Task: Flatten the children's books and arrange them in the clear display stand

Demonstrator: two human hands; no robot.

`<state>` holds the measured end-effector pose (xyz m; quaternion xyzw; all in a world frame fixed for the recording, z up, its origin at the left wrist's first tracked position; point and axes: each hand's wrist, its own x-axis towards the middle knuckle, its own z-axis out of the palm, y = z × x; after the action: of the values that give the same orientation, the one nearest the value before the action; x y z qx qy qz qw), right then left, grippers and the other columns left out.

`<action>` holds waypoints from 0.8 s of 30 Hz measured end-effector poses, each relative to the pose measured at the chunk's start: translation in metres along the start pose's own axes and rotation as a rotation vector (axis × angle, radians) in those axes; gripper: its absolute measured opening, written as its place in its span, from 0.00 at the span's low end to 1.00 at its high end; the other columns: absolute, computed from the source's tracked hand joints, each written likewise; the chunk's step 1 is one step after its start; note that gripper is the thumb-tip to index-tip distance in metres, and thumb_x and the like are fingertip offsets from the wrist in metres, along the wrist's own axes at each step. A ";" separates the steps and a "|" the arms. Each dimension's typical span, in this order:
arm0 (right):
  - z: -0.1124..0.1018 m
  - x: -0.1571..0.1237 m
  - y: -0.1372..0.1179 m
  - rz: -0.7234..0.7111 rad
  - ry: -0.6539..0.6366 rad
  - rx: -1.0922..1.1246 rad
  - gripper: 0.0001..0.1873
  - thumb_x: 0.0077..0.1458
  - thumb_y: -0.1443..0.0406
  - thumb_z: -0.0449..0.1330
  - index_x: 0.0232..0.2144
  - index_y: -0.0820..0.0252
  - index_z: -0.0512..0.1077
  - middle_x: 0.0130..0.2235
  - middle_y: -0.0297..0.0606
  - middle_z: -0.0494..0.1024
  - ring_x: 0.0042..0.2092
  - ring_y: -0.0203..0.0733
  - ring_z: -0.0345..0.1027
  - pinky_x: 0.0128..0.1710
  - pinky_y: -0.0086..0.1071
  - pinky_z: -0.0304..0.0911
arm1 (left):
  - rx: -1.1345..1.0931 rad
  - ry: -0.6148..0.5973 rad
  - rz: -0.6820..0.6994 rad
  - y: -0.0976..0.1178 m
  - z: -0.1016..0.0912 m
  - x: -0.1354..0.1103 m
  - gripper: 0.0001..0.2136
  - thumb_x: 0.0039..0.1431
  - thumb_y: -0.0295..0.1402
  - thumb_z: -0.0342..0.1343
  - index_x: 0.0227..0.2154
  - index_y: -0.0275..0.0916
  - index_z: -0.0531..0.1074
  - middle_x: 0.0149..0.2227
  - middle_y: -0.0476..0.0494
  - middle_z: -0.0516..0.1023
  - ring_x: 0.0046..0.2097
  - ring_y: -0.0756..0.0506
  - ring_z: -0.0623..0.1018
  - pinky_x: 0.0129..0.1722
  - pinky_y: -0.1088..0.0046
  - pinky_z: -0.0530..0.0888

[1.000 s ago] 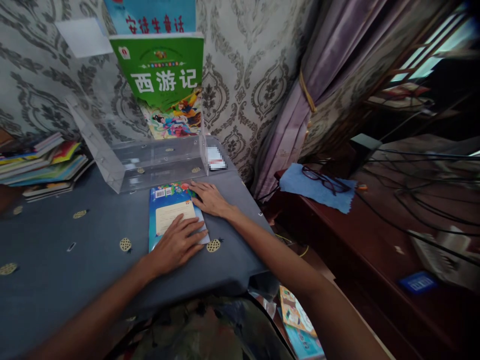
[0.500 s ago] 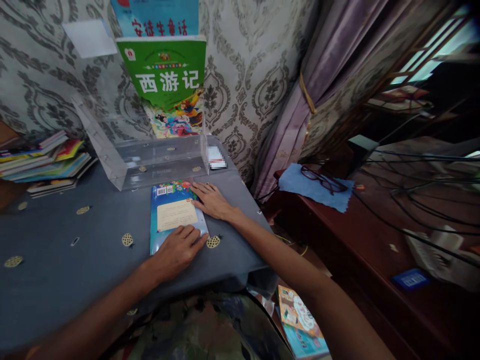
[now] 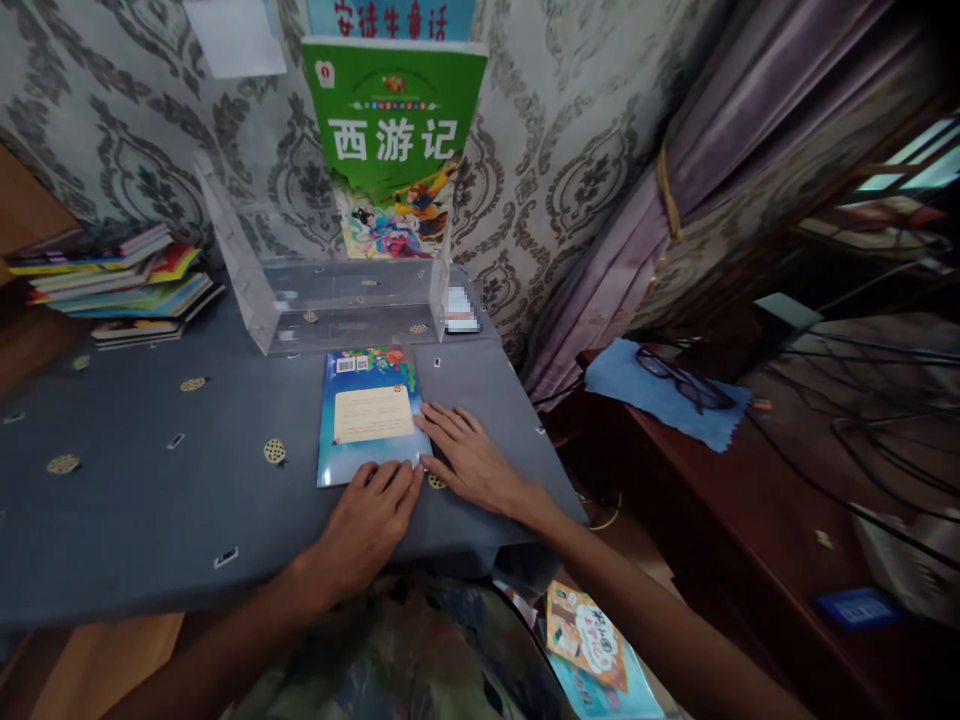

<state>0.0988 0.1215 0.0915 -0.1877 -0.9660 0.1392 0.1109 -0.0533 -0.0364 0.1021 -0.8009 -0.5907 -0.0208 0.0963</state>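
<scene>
A blue book lies closed on the grey patterned tablecloth, with a barcode and a cream text panel on the cover facing up. My left hand rests at its bottom edge, slightly bent fingers laid on the lower right part of the cover. Along the right edge lies my right hand, fingers stretched out and their tips touching the book. Both thumbs come close together near the lower right corner. Behind the book stands a clear acrylic rack with a green book upright at its back.
A stack of books sits at the left. To the right, a dark red desk carries glasses on a blue cloth, cables and a blue box. Below the table edge, picture books lie low beside me. A purple curtain hangs behind.
My right hand has slid from the book's upper right down its right edge toward the lower corner. My left hand stays at the bottom edge. The camera view has shifted.
</scene>
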 end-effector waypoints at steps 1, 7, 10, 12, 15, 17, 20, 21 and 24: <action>0.000 -0.002 0.000 -0.004 -0.004 -0.006 0.30 0.67 0.56 0.50 0.67 0.59 0.56 0.68 0.48 0.59 0.69 0.50 0.48 0.67 0.53 0.48 | -0.010 0.012 -0.007 0.000 0.002 -0.002 0.25 0.63 0.22 0.42 0.63 0.32 0.59 0.56 0.31 0.72 0.55 0.39 0.70 0.53 0.57 0.66; 0.003 -0.001 0.002 -0.013 -0.002 -0.026 0.31 0.66 0.54 0.50 0.67 0.58 0.55 0.68 0.48 0.58 0.69 0.52 0.48 0.67 0.54 0.48 | -0.051 0.066 -0.046 -0.002 0.003 -0.013 0.25 0.61 0.21 0.43 0.61 0.34 0.61 0.57 0.34 0.73 0.58 0.41 0.70 0.56 0.61 0.65; 0.003 -0.001 0.002 -0.017 -0.009 -0.027 0.31 0.67 0.54 0.50 0.67 0.59 0.55 0.68 0.49 0.58 0.69 0.52 0.48 0.66 0.55 0.48 | -0.037 0.081 -0.073 -0.006 0.000 -0.020 0.24 0.60 0.20 0.42 0.60 0.33 0.63 0.56 0.35 0.74 0.56 0.41 0.72 0.55 0.61 0.66; 0.003 -0.002 0.003 -0.022 -0.005 -0.025 0.31 0.67 0.54 0.50 0.67 0.58 0.55 0.68 0.48 0.58 0.69 0.52 0.48 0.66 0.55 0.49 | -0.029 0.099 -0.082 -0.009 -0.002 -0.028 0.25 0.59 0.19 0.42 0.59 0.32 0.63 0.55 0.35 0.75 0.55 0.41 0.73 0.54 0.61 0.67; 0.003 -0.002 0.003 -0.022 -0.004 -0.027 0.31 0.67 0.53 0.49 0.67 0.57 0.54 0.68 0.47 0.57 0.69 0.51 0.48 0.66 0.55 0.48 | -0.030 0.118 -0.125 -0.015 -0.003 -0.041 0.27 0.59 0.19 0.41 0.61 0.34 0.62 0.55 0.35 0.75 0.55 0.41 0.73 0.54 0.61 0.67; 0.004 -0.002 0.004 -0.021 -0.009 -0.029 0.31 0.67 0.53 0.49 0.67 0.58 0.54 0.68 0.47 0.58 0.69 0.51 0.48 0.67 0.55 0.48 | -0.030 0.122 -0.164 -0.019 -0.002 -0.052 0.28 0.59 0.19 0.41 0.62 0.35 0.62 0.55 0.35 0.75 0.55 0.40 0.73 0.54 0.61 0.68; 0.004 -0.002 0.004 -0.026 -0.011 -0.033 0.31 0.67 0.53 0.48 0.67 0.57 0.54 0.68 0.46 0.58 0.69 0.50 0.48 0.67 0.54 0.47 | -0.019 0.153 -0.205 -0.024 0.000 -0.068 0.28 0.60 0.19 0.41 0.63 0.36 0.61 0.55 0.35 0.75 0.53 0.40 0.74 0.52 0.61 0.70; 0.003 -0.002 0.004 -0.026 -0.011 -0.036 0.31 0.67 0.53 0.48 0.67 0.57 0.54 0.68 0.46 0.58 0.69 0.50 0.48 0.67 0.54 0.47 | -0.016 0.171 -0.219 -0.025 0.001 -0.072 0.27 0.60 0.19 0.41 0.63 0.35 0.61 0.55 0.35 0.75 0.53 0.40 0.74 0.51 0.61 0.71; 0.004 -0.002 0.004 -0.031 -0.008 -0.047 0.31 0.67 0.53 0.48 0.67 0.57 0.54 0.68 0.46 0.59 0.69 0.49 0.48 0.67 0.53 0.48 | -0.020 0.219 -0.263 -0.028 0.004 -0.083 0.26 0.63 0.20 0.41 0.64 0.36 0.60 0.54 0.36 0.76 0.52 0.40 0.75 0.51 0.60 0.72</action>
<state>0.1010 0.1235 0.0865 -0.1748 -0.9722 0.1156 0.1049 -0.1055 -0.1059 0.0896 -0.7107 -0.6760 -0.1262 0.1483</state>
